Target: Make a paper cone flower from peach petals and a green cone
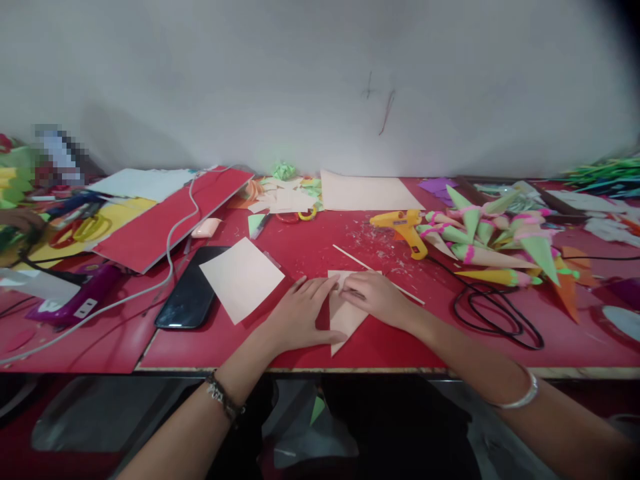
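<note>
A peach sheet of paper lies near the table's front edge with a slanted edge at its lower right; my hands cover part of it. My left hand rests flat along its left side, fingers stretched out and thumb on the lower corner. Curled fingers of my right hand press together on the upper part of the paper. Behind that hand lies a thin pale stick. A square peach sheet sits left of my left hand, partly over a black phone.
A yellow glue gun with a coiled black cord lies right, beside a pile of paper cones. Scissors, paper scraps and a large peach sheet are at the back. A white cable crosses a red board.
</note>
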Motion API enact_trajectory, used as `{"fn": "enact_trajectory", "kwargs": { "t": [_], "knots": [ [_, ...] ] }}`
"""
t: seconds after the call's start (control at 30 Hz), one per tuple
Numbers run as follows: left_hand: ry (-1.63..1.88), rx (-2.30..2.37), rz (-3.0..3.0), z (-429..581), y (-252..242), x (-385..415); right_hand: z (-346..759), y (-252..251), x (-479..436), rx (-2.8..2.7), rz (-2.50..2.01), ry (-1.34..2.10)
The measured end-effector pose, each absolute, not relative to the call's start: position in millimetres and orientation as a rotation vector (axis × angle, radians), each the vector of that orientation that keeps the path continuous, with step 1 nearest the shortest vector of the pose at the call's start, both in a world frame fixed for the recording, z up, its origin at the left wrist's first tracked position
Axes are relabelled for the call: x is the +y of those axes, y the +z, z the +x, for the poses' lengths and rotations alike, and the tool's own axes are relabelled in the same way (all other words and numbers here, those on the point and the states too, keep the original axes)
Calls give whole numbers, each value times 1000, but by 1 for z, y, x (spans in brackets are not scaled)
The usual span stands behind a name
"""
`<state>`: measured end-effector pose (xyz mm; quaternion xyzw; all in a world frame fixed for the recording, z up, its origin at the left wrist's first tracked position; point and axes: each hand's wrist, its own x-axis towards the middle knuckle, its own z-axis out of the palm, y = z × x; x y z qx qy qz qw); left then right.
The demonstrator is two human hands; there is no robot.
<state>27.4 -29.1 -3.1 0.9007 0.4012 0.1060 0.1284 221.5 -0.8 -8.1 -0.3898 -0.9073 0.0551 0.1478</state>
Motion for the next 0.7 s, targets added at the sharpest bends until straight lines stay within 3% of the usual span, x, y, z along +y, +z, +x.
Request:
{"fn": "enact_trajectory", "kwargs": {
  "t": [0.7],
  "knots": [
    [224, 1153, 2617, 21, 5, -52, 219, -2, -4, -2607, -1180, 135]
  ]
}}
